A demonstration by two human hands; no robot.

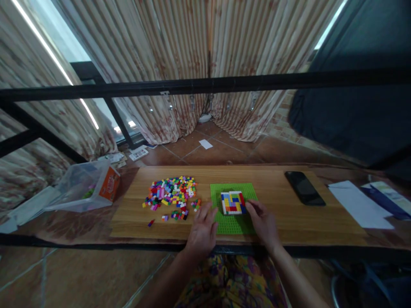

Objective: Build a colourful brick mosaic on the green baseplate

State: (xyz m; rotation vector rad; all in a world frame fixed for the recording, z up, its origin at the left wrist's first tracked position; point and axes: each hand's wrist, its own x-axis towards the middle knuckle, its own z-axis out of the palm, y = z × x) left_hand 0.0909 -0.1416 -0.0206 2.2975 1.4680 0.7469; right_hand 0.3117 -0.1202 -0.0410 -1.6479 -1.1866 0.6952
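Note:
A green studded baseplate [231, 230] lies on the wooden table, with a square block of toy bricks [233, 203] built on it in white, red, blue and yellow. My left hand [202, 229] rests at the plate's left edge, its fingers stretched out and holding nothing I can see. At the right side of the brick square, my right hand [261, 220] has thumb and forefinger drawn together against its edge; whatever is between them is hidden. Left of my left hand spreads a heap of small loose bricks [173, 190] in many colours.
A black phone [304, 188] lies on the right of the wooden table [282, 226]. Paper sheets [358, 203] are beyond the table's right end. To the left stands a clear plastic box [77, 184] with an orange label. A dark metal rail [192, 87] crosses in front of the curtains.

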